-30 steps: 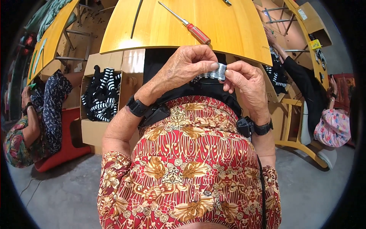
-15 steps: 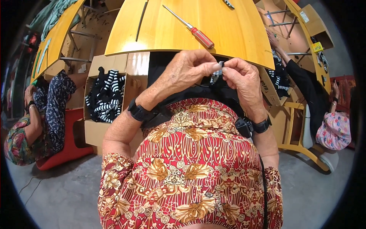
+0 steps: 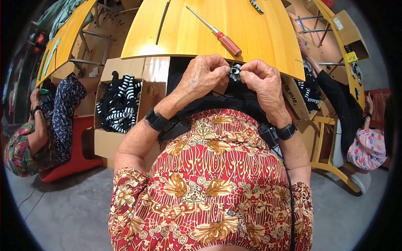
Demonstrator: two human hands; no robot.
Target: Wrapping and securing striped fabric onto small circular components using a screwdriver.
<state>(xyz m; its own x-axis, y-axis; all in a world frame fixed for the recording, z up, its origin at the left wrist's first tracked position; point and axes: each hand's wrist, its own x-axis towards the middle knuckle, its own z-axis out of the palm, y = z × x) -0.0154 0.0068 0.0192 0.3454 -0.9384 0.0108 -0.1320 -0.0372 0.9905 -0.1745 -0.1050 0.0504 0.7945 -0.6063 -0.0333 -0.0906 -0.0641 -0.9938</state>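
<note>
Between my two hands, just off the table's near edge, is a small black-and-white fabric piece [image 3: 235,72] with a dark opening showing. My left hand [image 3: 205,75] pinches its left side between thumb and fingers. On the other side, the thumb and fingers of my right hand [image 3: 263,81] are closed on it too. Its exact kind is too small to make out. Beyond my hands, a screwdriver [image 3: 228,43] with a red handle lies on the yellow table [image 3: 188,42], its shaft pointing up and left.
A thin dark rod [image 3: 162,23] and a striped piece [image 3: 256,6] lie on the table. Open cardboard boxes with black-and-white striped fabric pieces [image 3: 121,100] stand at both sides. A person [image 3: 29,138] sits at left, another [image 3: 366,146] at right.
The fabric piece has been turned and spread, so its opening now shows. Both hands have shifted slightly, with the fingertips a little farther apart.
</note>
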